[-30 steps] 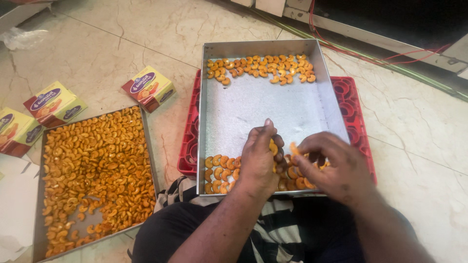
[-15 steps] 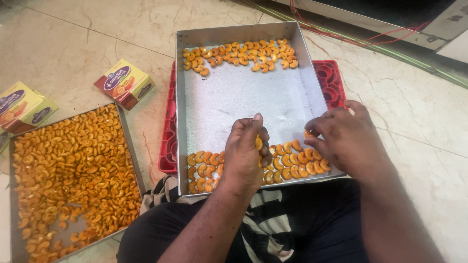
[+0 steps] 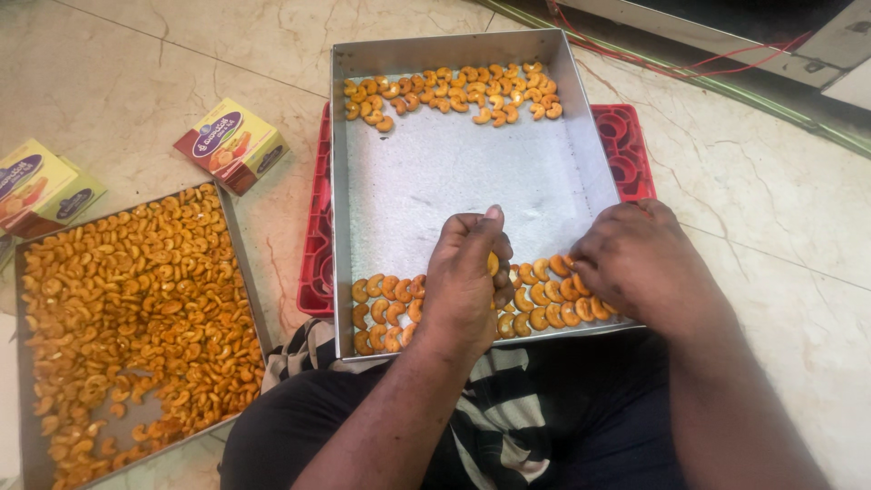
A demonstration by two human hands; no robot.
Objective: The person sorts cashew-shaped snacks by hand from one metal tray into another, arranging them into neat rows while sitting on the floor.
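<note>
A steel tray [image 3: 472, 172] rests on a red plastic crate [image 3: 626, 145] in front of me. Orange spiced cashews [image 3: 454, 91] lie in rows along its far end, and more cashews [image 3: 386, 299] line the near edge. My left hand [image 3: 464, 277] hovers over the near rows with its fingers curled around a few cashews; one shows by the thumb. My right hand [image 3: 631, 263] rests palm down at the right end of the near row, fingertips on the nuts there.
A second steel tray [image 3: 27, 436] heaped with loose cashews [image 3: 136, 308] sits on the marble floor at my left. Small printed cardboard boxes [image 3: 231, 145] [image 3: 41, 186] lie beyond it. Red wires [image 3: 653, 59] run along the floor at the far right.
The view has shifted slightly. My right hand has dropped from above the tray's edge onto the right end of the near row. My left hand stays over the near rows.
</note>
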